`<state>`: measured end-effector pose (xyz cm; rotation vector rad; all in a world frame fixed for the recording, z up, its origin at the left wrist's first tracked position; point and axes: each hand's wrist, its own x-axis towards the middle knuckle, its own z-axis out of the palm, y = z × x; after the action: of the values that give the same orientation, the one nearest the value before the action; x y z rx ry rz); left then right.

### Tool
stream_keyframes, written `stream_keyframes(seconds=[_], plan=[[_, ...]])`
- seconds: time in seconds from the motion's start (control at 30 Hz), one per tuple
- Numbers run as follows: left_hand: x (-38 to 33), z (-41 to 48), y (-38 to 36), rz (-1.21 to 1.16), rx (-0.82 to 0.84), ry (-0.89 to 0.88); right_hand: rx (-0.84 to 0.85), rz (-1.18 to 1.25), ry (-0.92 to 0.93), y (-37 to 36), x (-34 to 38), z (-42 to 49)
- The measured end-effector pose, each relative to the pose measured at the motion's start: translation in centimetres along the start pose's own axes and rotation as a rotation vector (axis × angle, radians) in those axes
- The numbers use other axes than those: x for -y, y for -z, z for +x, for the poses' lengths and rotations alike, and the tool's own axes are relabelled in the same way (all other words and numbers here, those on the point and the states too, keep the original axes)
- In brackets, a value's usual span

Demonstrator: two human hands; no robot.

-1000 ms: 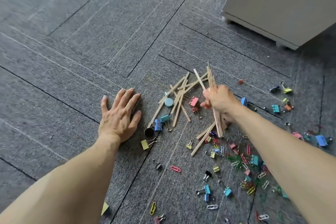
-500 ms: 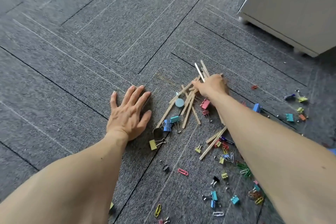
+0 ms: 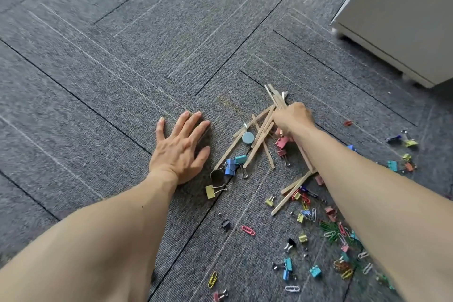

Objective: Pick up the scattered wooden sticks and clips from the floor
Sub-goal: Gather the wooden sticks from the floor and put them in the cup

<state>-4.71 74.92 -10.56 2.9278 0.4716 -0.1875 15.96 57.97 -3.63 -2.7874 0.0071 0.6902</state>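
Several thin wooden sticks sit gathered as a bundle of sticks [image 3: 275, 97] in the right hand [image 3: 294, 119]. Their far ends fan out past the knuckles and the near ends run back under the forearm. The fingers are hidden behind the back of the hand, so the hand appears to be curled round the bundle, though the grip itself is not in plain sight. The left hand [image 3: 180, 148] lies flat on the grey carpet floor [image 3: 122, 61], fingers spread, holding nothing.

Just left of the right hand the loose sticks [image 3: 261, 137] lie crossed over one another, with a round pale blue disc [image 3: 248, 137] among them. Two more sticks [image 3: 291, 191] lie nearer, beside the forearm. Clips are strewn widely: a blue binder clip [image 3: 230, 167] and a yellow binder clip [image 3: 210, 191] near the left wrist, a pink paper clip [image 3: 248, 230] alone on the carpet, and a dense mix of paper clips [image 3: 338, 230] further right.

The sticks look light and stiff, and thin enough to snap if bent. Lying flat on the pile, they are best lifted by an end or where one bridges another. Binder clips offer wire handles to pinch. Flat paper clips will probably need a fingernail, or sweeping into a heap first.
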Motion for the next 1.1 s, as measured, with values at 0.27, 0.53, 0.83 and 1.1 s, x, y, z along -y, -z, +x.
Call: stream_keyframes(seconds=[0.27, 0.53, 0.83, 1.1], plan=[[0.0, -0.1, 0.2, -0.013, -0.009, -0.008, -0.083, -0.064, -0.013, -1.5, 2.1, 0.5], [0.2, -0.1, -0.1, 0.006, -0.007, -0.003, -0.054, -0.02, 0.072, -4.0, 4.0, 0.2], [0.3, 0.0, -0.3, 0.012, -0.02, -0.008, 0.024, 0.32, 0.252, -0.6, 2.4, -1.6], [0.2, -0.1, -0.4, 0.006, -0.045, -0.01, -0.245, 0.949, 0.512, -0.1, -0.6, -3.5]])
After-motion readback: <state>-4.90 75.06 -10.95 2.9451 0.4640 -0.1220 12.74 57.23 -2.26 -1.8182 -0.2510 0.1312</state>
